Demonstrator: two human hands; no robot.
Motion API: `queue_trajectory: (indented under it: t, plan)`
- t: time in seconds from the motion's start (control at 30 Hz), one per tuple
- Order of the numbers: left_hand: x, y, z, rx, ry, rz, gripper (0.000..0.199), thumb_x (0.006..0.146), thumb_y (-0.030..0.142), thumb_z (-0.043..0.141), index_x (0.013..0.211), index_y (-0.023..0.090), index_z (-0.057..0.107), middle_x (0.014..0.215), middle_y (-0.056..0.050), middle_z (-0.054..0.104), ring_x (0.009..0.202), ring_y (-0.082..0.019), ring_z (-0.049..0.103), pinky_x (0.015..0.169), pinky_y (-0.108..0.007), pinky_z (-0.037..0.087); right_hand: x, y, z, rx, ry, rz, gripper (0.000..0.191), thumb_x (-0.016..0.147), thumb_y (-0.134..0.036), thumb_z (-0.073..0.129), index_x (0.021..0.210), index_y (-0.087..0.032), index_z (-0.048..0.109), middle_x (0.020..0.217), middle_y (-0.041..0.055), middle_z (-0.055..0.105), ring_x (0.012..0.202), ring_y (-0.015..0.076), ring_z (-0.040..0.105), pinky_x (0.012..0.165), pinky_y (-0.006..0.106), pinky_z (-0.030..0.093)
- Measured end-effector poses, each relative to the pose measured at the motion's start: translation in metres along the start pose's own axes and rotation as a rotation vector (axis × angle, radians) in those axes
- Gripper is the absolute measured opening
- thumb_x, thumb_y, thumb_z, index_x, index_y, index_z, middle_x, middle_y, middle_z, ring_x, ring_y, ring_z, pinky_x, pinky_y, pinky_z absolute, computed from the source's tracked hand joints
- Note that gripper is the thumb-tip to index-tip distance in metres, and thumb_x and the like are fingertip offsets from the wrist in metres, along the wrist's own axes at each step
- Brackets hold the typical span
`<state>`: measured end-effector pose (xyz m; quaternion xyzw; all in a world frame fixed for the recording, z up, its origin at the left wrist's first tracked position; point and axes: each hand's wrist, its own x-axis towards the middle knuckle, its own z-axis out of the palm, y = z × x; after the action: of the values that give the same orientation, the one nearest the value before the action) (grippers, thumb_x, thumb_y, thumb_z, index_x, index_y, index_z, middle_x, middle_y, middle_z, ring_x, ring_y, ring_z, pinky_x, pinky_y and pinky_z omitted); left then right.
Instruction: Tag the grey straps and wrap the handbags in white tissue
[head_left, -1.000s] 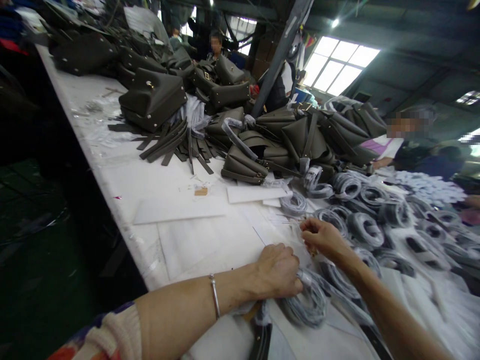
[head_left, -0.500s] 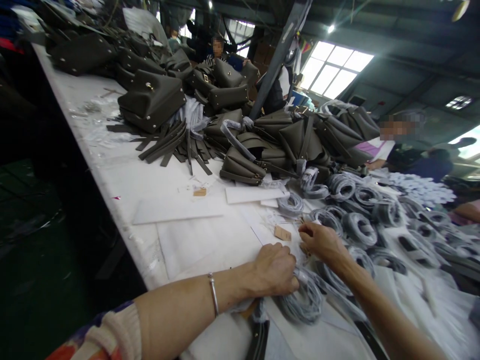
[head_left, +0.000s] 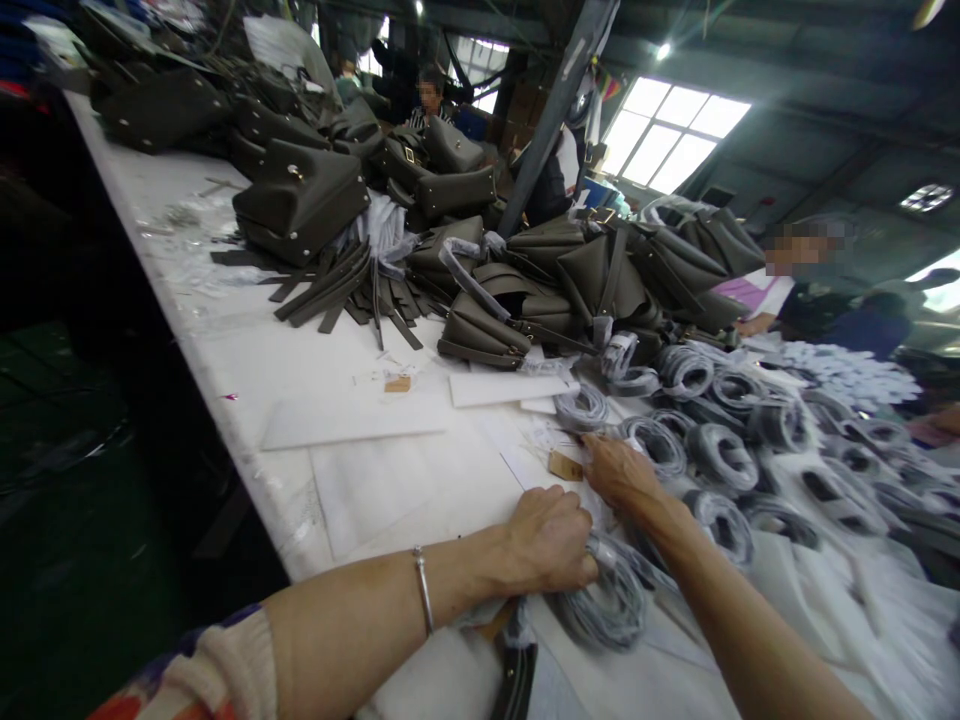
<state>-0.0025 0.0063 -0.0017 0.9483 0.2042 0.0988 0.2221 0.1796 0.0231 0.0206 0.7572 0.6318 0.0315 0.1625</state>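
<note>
My left hand (head_left: 551, 540) is closed at the upper left edge of a plastic-wrapped strap coil (head_left: 604, 605); what its curled fingers hold is hidden. Just beyond it, my right hand (head_left: 615, 472) reaches over the table beside a brown tag (head_left: 565, 466), its fingers bent and their tips too unclear to show any grip. Thin strings and white labels lie around the tag. Below my left wrist, a dark strap (head_left: 516, 680) with a wrapped end rests on white sheet material.
Dark bags (head_left: 300, 200) are piled across the far side of the white table (head_left: 225, 350). Many wrapped coils (head_left: 720, 455) cover the right. A second brown tag (head_left: 397, 384) lies farther off. A person (head_left: 757, 290) is at the right, with others behind the bags.
My right hand has shifted slightly left, closer to the brown tag. My left hand has stayed in nearly the same place, still closed.
</note>
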Motion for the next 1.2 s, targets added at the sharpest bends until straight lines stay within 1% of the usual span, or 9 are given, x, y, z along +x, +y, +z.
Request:
queue_trajectory:
  t: [0.17,0.37,0.53,0.67,0.83,0.9,0.97,1.1,1.2]
  plan:
    - [-0.001,0.000,-0.001,-0.002,-0.002,0.007,0.034,0.083,0.043,0.056,0.097,0.014,0.067,0.100,-0.011,0.068,0.096,-0.027,0.063,0.083,-0.038,0.055,0.001,-0.003,-0.004,-0.019,-0.004,0.037,0.028,0.090,-0.018,0.050,0.116,-0.015,0.062,0.101,0.0160,0.072,0.093,0.0292,0.069,0.073,0.034,0.046]
    - [-0.001,0.000,-0.003,0.005,-0.023,0.016,0.034,0.082,0.042,0.056,0.097,0.014,0.068,0.099,-0.011,0.068,0.097,-0.026,0.064,0.083,-0.035,0.055,-0.003,-0.002,-0.003,0.002,0.037,0.046,0.031,0.096,-0.011,0.035,0.109,-0.015,0.063,0.097,0.0155,0.072,0.087,0.0262,0.069,0.070,0.032,0.043]
    - [-0.002,0.001,-0.007,-0.015,-0.012,0.003,0.033,0.082,0.042,0.057,0.096,0.014,0.068,0.100,-0.011,0.069,0.097,-0.027,0.064,0.084,-0.037,0.055,-0.010,-0.003,0.005,0.088,0.055,0.054,0.020,0.091,-0.017,0.047,0.102,-0.018,0.063,0.102,0.0113,0.069,0.091,0.0236,0.066,0.074,0.030,0.041]
    - [-0.002,0.002,-0.009,-0.020,-0.039,0.018,0.031,0.082,0.041,0.056,0.094,0.015,0.067,0.099,-0.010,0.069,0.095,-0.027,0.064,0.084,-0.038,0.055,-0.017,-0.004,0.009,0.190,0.061,0.056,0.019,0.090,-0.021,0.049,0.103,-0.016,0.062,0.106,0.0114,0.067,0.094,0.0215,0.064,0.077,0.028,0.041]
    - [0.000,0.001,-0.007,-0.014,-0.019,0.002,0.032,0.081,0.042,0.055,0.094,0.015,0.067,0.101,-0.011,0.069,0.095,-0.029,0.064,0.083,-0.040,0.056,-0.019,0.008,0.002,0.327,-0.025,0.015,0.016,0.088,-0.025,0.053,0.085,-0.019,0.068,0.080,0.0015,0.071,0.073,0.0153,0.065,0.065,0.022,0.043]
    - [0.000,0.001,-0.006,-0.012,-0.022,-0.003,0.033,0.081,0.042,0.055,0.095,0.015,0.067,0.101,-0.011,0.069,0.096,-0.029,0.064,0.083,-0.040,0.056,-0.019,0.011,-0.002,0.350,-0.030,0.019,0.020,0.089,-0.026,0.051,0.085,-0.020,0.070,0.075,-0.0003,0.071,0.068,0.0147,0.065,0.061,0.022,0.043]
    - [0.001,0.001,-0.006,-0.010,-0.043,-0.001,0.034,0.082,0.043,0.054,0.095,0.015,0.067,0.102,-0.011,0.068,0.095,-0.029,0.064,0.083,-0.040,0.056,-0.019,0.010,-0.005,0.347,0.002,0.023,0.023,0.091,-0.025,0.048,0.090,-0.020,0.071,0.081,0.0007,0.073,0.073,0.0154,0.066,0.064,0.022,0.045]
    - [0.000,0.001,-0.006,-0.006,-0.042,-0.003,0.035,0.082,0.044,0.055,0.096,0.014,0.067,0.101,-0.011,0.068,0.095,-0.029,0.064,0.082,-0.040,0.056,-0.014,0.001,-0.009,0.282,0.085,-0.018,0.028,0.095,-0.023,0.045,0.105,-0.020,0.071,0.108,0.0062,0.073,0.099,0.0192,0.066,0.084,0.025,0.045]
    - [0.000,0.000,-0.006,-0.002,-0.022,0.006,0.036,0.082,0.045,0.056,0.097,0.014,0.067,0.100,-0.010,0.068,0.096,-0.028,0.063,0.084,-0.039,0.055,-0.006,-0.008,-0.008,0.199,0.084,-0.048,0.026,0.096,-0.022,0.046,0.105,-0.019,0.070,0.108,0.0105,0.072,0.100,0.0232,0.066,0.083,0.030,0.045]
